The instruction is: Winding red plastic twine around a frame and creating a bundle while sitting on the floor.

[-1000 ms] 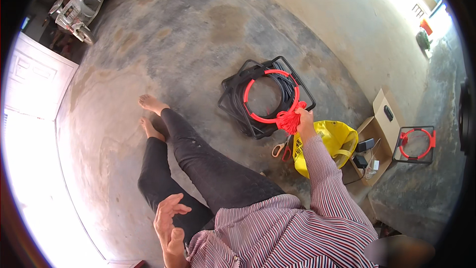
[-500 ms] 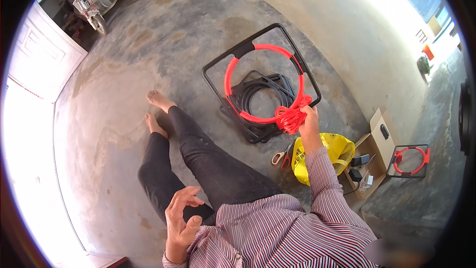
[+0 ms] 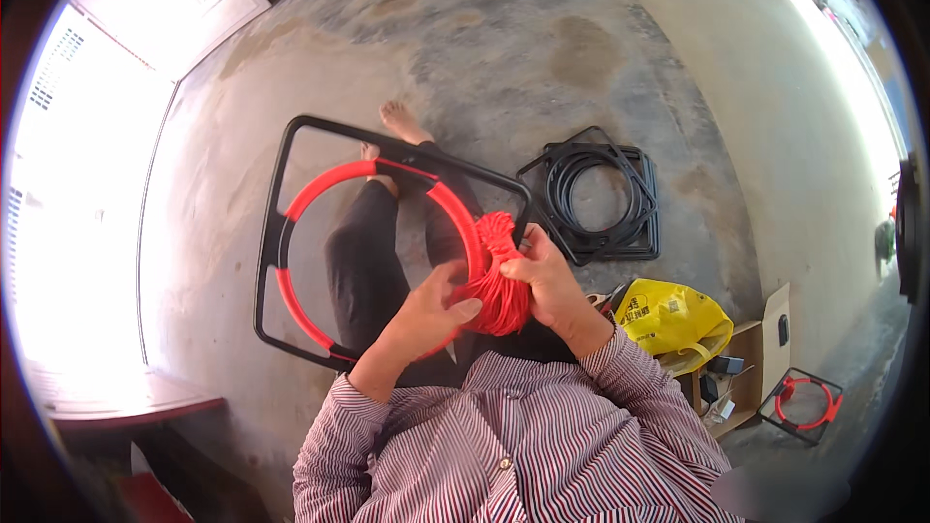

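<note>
In front of my torso, tilted, is a square black frame (image 3: 274, 169) with a red and black ring (image 3: 329, 177) fixed inside it. A thick bundle of red cord (image 3: 499, 300) hangs at the ring's right side. My right hand (image 3: 550, 286) grips this bundle near the frame's right corner, thumb on the cord. My left hand (image 3: 421, 312) is closed at the bundle's left side, beside the ring, its thumb lying against the cord. The cord hides some of its fingertips.
Similar black frames with rings (image 3: 605, 199) lie stacked on the concrete floor to the right. Nearer are a yellow bag (image 3: 673, 320), scissors partly hidden behind it, and an open cardboard box (image 3: 775, 329) holding small devices. A small black frame with a red ring (image 3: 787, 410) stands beyond.
The frame with the red cord has come nearer and to the left, in front of my body. My left hand, empty before, has moved up and right to the cord. The view has shifted.
</note>
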Tool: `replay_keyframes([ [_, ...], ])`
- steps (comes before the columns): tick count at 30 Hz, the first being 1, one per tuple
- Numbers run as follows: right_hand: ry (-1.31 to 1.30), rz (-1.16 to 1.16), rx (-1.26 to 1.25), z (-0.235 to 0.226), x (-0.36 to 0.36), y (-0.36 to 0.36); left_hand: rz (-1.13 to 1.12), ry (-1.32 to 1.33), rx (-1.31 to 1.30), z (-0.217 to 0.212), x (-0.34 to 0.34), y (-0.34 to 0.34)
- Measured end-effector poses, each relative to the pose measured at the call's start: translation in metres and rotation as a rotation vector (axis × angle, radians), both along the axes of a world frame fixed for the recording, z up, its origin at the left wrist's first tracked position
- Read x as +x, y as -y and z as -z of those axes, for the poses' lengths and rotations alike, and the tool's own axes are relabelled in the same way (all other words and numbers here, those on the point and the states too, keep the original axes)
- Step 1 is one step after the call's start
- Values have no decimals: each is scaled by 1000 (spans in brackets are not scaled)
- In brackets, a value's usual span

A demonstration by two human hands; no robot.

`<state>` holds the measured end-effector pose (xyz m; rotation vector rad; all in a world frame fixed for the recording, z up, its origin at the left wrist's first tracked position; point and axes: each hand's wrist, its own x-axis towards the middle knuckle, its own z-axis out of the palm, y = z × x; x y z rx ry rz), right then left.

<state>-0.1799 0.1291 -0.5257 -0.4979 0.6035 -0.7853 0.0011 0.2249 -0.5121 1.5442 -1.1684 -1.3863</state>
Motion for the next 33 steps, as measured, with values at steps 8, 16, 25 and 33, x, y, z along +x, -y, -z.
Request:
replay_keyframes([
  [8,-925,-500,-947,-48,-29,10,-234,-413,53,-16,1,-27],
  [16,-457,-257,-456,-38,-89,16,-244,-527,173,-4,12,-37],
  [25,-147,69,-341,-13,-91,2,-129,-320,137,-39,31,-53],
  [33,-250,-169,-156,-4,-6,-49,-200,-403,253,-6,9,-85],
])
